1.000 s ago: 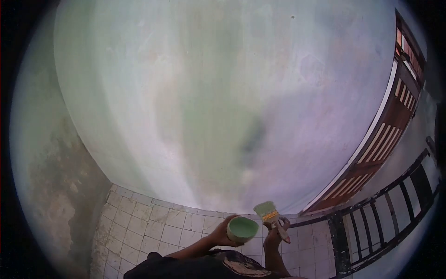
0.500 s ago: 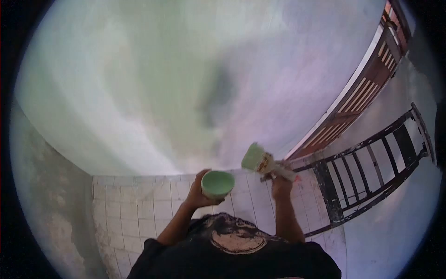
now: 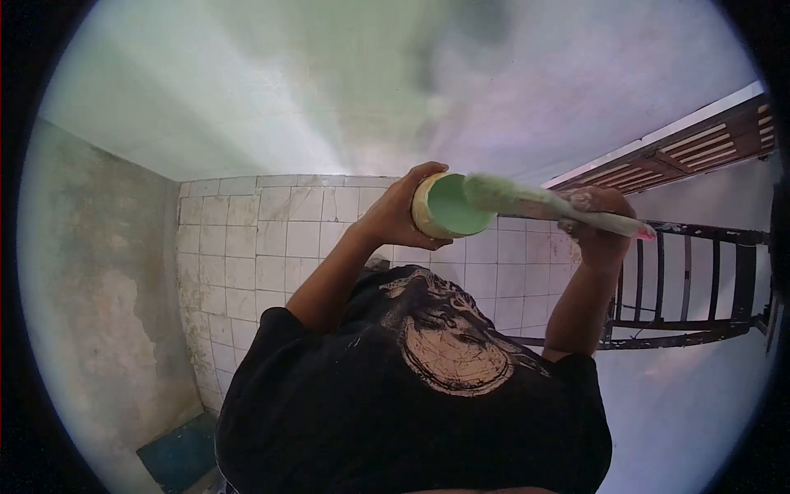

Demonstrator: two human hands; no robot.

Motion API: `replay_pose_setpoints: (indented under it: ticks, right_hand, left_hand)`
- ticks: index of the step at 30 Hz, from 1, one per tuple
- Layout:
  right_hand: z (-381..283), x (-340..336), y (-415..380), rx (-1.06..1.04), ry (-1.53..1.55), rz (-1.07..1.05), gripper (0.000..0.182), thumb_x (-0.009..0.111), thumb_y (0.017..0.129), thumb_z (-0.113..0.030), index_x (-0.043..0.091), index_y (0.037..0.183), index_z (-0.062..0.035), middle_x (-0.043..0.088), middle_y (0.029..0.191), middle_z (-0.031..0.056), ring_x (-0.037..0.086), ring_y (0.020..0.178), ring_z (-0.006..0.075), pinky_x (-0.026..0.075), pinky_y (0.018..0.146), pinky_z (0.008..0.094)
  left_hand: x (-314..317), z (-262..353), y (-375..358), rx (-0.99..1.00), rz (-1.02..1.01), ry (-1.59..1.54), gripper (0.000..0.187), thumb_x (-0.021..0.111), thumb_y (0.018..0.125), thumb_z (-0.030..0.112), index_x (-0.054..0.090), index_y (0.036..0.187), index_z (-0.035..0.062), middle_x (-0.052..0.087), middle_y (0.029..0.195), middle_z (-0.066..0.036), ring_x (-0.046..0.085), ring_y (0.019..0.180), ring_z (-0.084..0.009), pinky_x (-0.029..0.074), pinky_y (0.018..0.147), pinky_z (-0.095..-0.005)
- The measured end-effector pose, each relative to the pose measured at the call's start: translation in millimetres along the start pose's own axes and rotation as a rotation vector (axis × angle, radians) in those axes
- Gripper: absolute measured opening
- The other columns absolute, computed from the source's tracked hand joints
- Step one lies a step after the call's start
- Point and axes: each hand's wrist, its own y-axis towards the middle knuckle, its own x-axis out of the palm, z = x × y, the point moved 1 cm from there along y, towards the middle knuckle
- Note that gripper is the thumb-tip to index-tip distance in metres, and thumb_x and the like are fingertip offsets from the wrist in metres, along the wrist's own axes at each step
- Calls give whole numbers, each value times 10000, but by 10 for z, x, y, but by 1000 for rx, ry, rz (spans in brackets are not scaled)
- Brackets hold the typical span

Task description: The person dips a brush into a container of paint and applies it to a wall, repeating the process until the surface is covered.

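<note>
My left hand (image 3: 403, 210) is wrapped round the side of a round cup (image 3: 459, 207) with green paint inside, its opening tilted toward the camera. My right hand (image 3: 597, 226) grips the handle of a paint brush (image 3: 527, 199), which lies nearly level. Green paint covers the brush's bristles, and their tip overlaps the right part of the cup's opening; whether they touch the paint I cannot tell. Behind both hands rises a pale green and whitish wall (image 3: 346, 90).
A dark, paint-spotted ladder-like frame (image 3: 687, 329) is at the right, below a brown slatted wooden piece (image 3: 716, 140). White floor tiles (image 3: 271, 239) lie below the wall. A stained grey wall (image 3: 99, 263) and a dark blue-green panel (image 3: 179, 451) are at the left.
The view has tilted downward. Both hands now appear higher and further right, and the brush has come to the cup's opening, turned from its earlier slant to nearly level.
</note>
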Motion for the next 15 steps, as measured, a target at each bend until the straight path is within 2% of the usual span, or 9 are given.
replay_pose_setpoints:
  ticks: [3,5,9,13,14,15]
  right_hand:
    - [-62,190,133,47,78,-223,330,786,606,-55,587,870,-61,627,853,60,616,766,155,515,667,275]
    - [-66,333,168,132,144,-399,240,706,714,6,583,913,-51,657,848,68,649,764,167,539,635,290]
    - [-206,512,292,126,-25,-522,220,711,715,-17,596,900,-51,663,826,64,650,744,141,524,620,265]
    - [-292,632,436,186,-64,-693,203,704,723,-67,605,900,-66,661,793,74,652,709,162,514,604,270]
    - [-310,676,457,211,-95,-775,202,701,724,-82,605,902,-77,659,789,78,653,694,178,510,596,278]
    - [-299,724,449,218,-93,-770,202,701,724,-82,605,902,-77,659,789,78,653,694,178,510,596,278]
  left_hand:
    - [-18,-88,-91,-36,-27,-26,1016,872,445,267,315,1268,62,486,1177,-139,498,1090,-275,395,936,-382]
    - [-30,-153,-151,-27,-6,-32,1012,872,445,267,318,1266,62,493,1169,-139,503,1084,-275,398,933,-382]
    - [-81,-148,-243,-19,-3,-2,1004,872,448,264,325,1267,68,511,1147,-138,518,1067,-276,408,923,-380]
    - [-81,-151,-302,-19,-16,-6,1008,872,443,264,328,1269,73,514,1147,-141,522,1064,-279,412,922,-379]
    - [-78,-144,-315,-30,-10,-26,967,858,451,250,352,1255,67,518,1139,-143,526,1051,-288,420,908,-377]
    - [-77,-135,-325,-40,-5,-46,927,843,458,236,376,1241,62,522,1132,-145,530,1038,-298,429,895,-374]
